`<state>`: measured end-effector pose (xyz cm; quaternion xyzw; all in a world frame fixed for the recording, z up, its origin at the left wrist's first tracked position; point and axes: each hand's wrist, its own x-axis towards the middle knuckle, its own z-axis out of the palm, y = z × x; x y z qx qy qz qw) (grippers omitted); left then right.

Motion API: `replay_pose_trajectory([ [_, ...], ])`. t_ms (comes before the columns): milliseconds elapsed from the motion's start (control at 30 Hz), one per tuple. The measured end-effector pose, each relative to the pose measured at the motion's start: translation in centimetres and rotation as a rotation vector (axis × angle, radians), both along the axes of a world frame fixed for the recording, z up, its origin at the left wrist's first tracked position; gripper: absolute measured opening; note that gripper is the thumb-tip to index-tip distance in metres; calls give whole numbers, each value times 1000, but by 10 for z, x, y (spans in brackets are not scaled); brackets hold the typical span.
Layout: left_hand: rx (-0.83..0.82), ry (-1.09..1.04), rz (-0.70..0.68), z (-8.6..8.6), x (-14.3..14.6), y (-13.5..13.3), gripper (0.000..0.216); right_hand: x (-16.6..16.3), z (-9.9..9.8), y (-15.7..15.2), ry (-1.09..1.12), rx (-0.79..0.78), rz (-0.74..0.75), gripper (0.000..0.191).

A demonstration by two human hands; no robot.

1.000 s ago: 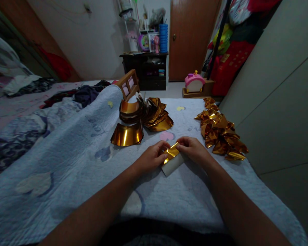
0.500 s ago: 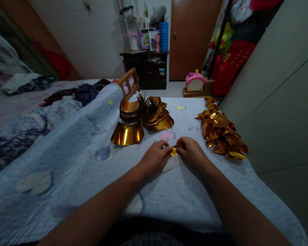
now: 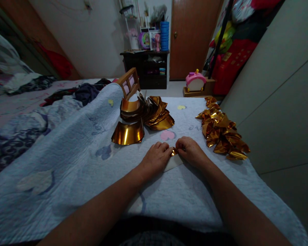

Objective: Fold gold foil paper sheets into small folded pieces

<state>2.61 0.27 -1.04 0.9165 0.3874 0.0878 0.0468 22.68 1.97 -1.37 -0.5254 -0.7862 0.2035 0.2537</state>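
Observation:
Between my hands lies a sheet of gold foil paper (image 3: 174, 165), its pale back facing up and its far edge turned over to show gold. My left hand (image 3: 157, 156) is closed on the left part of the folded edge, the palm lying low over the sheet. Thumb and fingers of my right hand (image 3: 190, 149) pinch the right end of the same fold. Farther off to the left, stacks of curved gold foil sheets (image 3: 128, 132) are fanned out. A pile of folded gold foil pieces (image 3: 219, 131) rests on the right.
A light blue quilt (image 3: 97, 191) with heart patches covers the surface under my hands. A small wooden chair back (image 3: 128, 83) stands behind the stacks. On the right is a pale cabinet panel (image 3: 277, 112); a pink toy (image 3: 195, 81) sits beyond the far edge.
My left hand has flattened and shifted slightly over the sheet, covering more of it. Less of the gold fold shows between my fingers. The stacks and the pile stay put.

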Motion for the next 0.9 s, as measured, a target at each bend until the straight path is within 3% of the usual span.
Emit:
replay_pose_trajectory([
  [367, -42, -81, 0, -1, 0, -1, 24, 1, 7, -3, -3, -37, 94, 21],
  [900, -16, -22, -21, -2, 0, -2, 32, 6, 9, -3, -33, -65, 138, 29],
])
